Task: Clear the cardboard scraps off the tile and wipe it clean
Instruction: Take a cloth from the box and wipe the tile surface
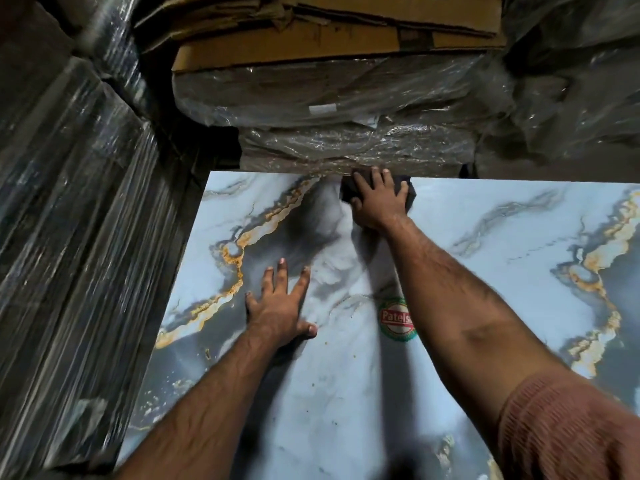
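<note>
Two hands on one tile (485, 220), left hand (277, 306) flat, right hand (379, 199) pressing one cloth (410, 199) (dark)

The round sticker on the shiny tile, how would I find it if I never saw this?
Start at the big marbled tile with gold veins. Look near its middle, just left of the person's right forearm, which covers part of it. The sticker is the only round red, white and green thing; everything around it is pale blue-grey marble.
</note>
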